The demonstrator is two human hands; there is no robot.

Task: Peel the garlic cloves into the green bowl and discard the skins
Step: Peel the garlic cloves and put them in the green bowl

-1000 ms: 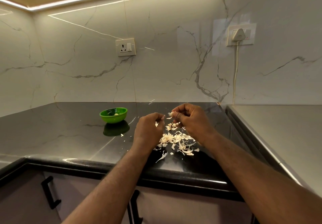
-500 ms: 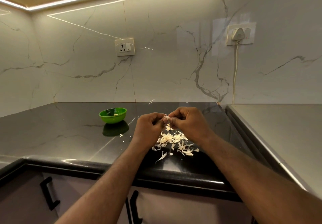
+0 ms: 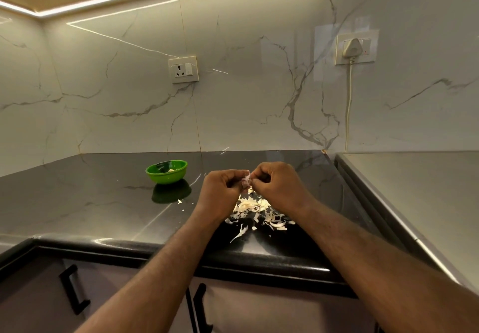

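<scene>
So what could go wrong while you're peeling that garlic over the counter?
1. The garlic clove is pinched between the left hand and right hand, off to the side of the green bowl. If it slips, it would probably drop into the pile of skins, not the bowl.
2. Some skins lie near the front edge of the counter, so a moving arm might sweep them onto the floor.

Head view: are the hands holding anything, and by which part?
A garlic clove, pinched between both hands: the left hand on its left side, the right hand on its right, above the pile of skins.
</scene>
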